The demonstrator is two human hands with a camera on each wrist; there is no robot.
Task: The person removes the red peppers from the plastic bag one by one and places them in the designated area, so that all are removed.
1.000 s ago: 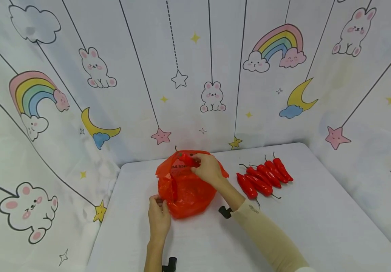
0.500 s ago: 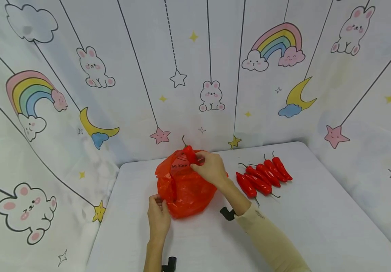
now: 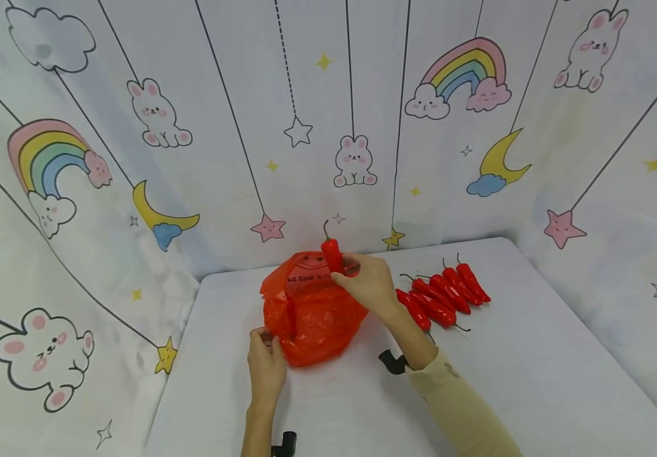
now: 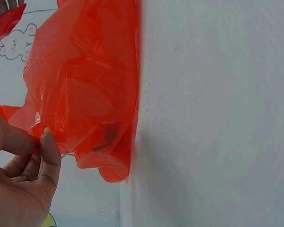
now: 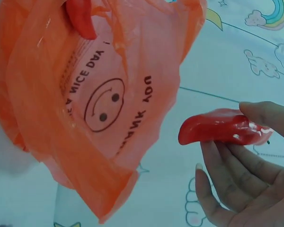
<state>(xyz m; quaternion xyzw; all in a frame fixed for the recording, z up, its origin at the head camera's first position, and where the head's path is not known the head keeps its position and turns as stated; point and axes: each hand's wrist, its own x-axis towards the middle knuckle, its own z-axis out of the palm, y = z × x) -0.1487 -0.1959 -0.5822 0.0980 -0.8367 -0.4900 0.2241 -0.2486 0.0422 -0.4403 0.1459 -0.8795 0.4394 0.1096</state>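
A red plastic bag (image 3: pixel 322 324) with a printed smiley stands on the white table, its mouth open. My left hand (image 3: pixel 266 365) pinches the bag's left edge between thumb and finger, as the left wrist view (image 4: pixel 26 175) also shows. Above the bag's right side, my right hand (image 3: pixel 368 282) holds a red chili pepper (image 3: pixel 332 254) upright, stem at the top. In the right wrist view that pepper (image 5: pixel 222 126) is apart from the bag. Another red pepper (image 5: pixel 81 18) shows inside the bag's mouth there.
Several red chili peppers (image 3: pixel 437 308) lie in a row on the table (image 3: pixel 534 368), right of the bag. A white cloth wall (image 3: pixel 219 184) with printed rabbits and rainbows rises behind the table and on both sides.
My right hand has moved right and slightly up with the pepper, from the bag's mouth to above its right side. The pepper has turned more upright. My left hand has stayed on the bag.
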